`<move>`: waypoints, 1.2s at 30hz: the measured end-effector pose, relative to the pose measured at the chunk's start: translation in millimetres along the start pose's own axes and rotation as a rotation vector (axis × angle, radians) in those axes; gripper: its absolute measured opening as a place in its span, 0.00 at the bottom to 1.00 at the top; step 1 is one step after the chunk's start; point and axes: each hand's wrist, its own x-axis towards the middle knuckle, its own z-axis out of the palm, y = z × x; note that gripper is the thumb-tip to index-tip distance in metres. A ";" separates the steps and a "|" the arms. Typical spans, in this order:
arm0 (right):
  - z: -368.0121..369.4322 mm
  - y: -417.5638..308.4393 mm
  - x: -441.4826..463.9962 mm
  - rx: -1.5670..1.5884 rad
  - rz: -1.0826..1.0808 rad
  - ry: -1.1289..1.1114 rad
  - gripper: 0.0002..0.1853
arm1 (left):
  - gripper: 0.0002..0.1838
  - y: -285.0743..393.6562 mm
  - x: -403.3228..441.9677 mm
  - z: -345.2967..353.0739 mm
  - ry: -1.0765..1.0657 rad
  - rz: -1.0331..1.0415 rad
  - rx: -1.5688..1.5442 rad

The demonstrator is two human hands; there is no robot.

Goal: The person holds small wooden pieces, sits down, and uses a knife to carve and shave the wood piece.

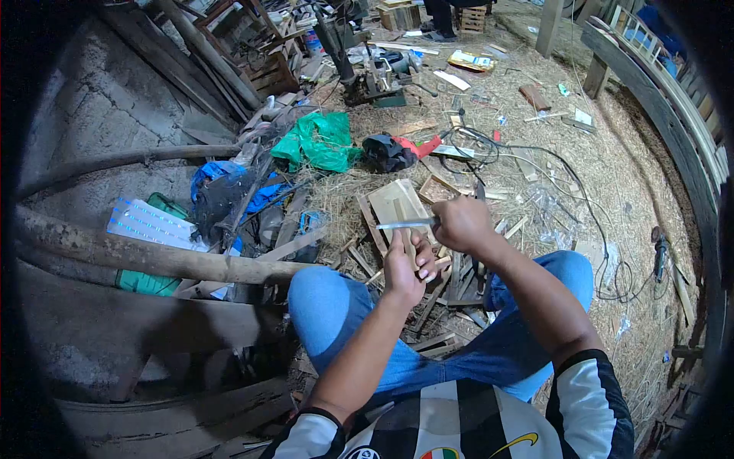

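My left hand [403, 274] is closed around a narrow strip of wood [400, 209], which stands up from the fingers. In my right hand [462, 223], a closed fist grips a tool with a flat, shiny metal blade [405, 224]. The blade points left and lies across the strip, just above my left hand. Whether it is a knife or a file I cannot tell, since the fist hides its handle. Behind the strip is a pale wooden board [413, 193], leaning on other scrap wood between my knees.
A green plastic bag [317, 143] and a red-and-black tool [405, 151] lie ahead. Cables [562, 158] cross the shavings-covered floor to a power tool [659, 252] at right. Wooden poles [153, 249] run along the left. Part of another person [442, 17] shows at the far back.
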 end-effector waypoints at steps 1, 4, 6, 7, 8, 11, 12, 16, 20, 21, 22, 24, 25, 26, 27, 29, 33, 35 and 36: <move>3.9 -1.9 -0.6 -0.017 -0.047 -0.033 0.10 | 0.22 -0.7 -0.3 2.3 0.002 0.000 0.000; 8.8 -2.7 -1.2 -0.042 -0.094 -0.067 0.11 | 0.20 -1.0 -0.6 16.5 0.172 -0.040 -0.064; 8.1 -3.6 -0.5 -0.043 -0.096 -0.062 0.11 | 0.21 1.4 0.6 6.6 0.105 -0.056 -0.056; 6.7 -3.9 -0.8 -0.052 -0.109 -0.074 0.10 | 0.22 2.4 1.3 2.7 0.040 -0.075 -0.049; 6.1 -3.7 -1.4 -0.061 -0.120 -0.087 0.10 | 0.22 1.7 2.7 0.6 0.039 -0.077 -0.047; 13.5 -3.7 -2.7 -0.062 -0.129 -0.089 0.10 | 0.24 0.8 2.6 3.9 0.117 -0.103 -0.016; 14.7 -3.2 -2.6 -0.062 -0.128 -0.089 0.10 | 0.26 0.5 2.0 5.1 0.122 -0.109 -0.005; 18.7 -3.4 -0.5 -0.055 -0.127 -0.077 0.10 | 0.28 0.4 -4.2 11.4 0.082 -0.140 -0.042; 20.8 -6.4 0.6 -0.011 -0.074 -0.040 0.10 | 0.28 1.0 -3.3 5.9 -0.022 -0.147 -0.087; 21.9 -5.8 1.4 -0.011 -0.074 -0.040 0.10 | 0.29 1.5 -2.8 6.2 -0.026 -0.159 -0.114; 24.1 -4.1 3.1 -0.008 -0.058 -0.046 0.10 | 0.29 1.7 -2.5 6.4 -0.030 -0.171 -0.142; 33.4 8.8 11.5 0.033 0.057 -0.052 0.11 | 0.29 -5.0 -5.0 3.9 -0.065 -0.175 -0.101; 35.3 23.7 19.8 0.070 0.154 -0.051 0.12 | 0.28 -7.5 -9.3 8.6 -0.101 -0.178 -0.061; 33.1 41.8 27.2 0.077 0.240 -0.068 0.13 | 0.27 -12.9 -19.0 15.5 -0.213 -0.212 -0.025; 27.0 48.0 30.4 0.025 0.240 -0.018 0.12 | 0.27 -14.5 -24.1 23.2 -0.256 -0.208 -0.011; 20.5 49.6 31.1 0.049 0.207 0.132 0.11 | 0.30 -15.7 -14.6 23.1 -0.122 -0.150 -0.091; 16.3 25.8 15.0 0.093 0.110 0.195 0.10 | 0.34 9.8 -7.0 10.0 -0.152 -0.129 -0.204; 9.8 11.9 6.1 0.050 -0.025 0.056 0.09 | 0.33 14.2 -5.4 9.0 -0.121 -0.153 -0.050; 13.1 10.4 4.1 0.062 -0.064 0.054 0.10 | 0.32 8.7 -7.3 12.6 -0.043 -0.082 0.001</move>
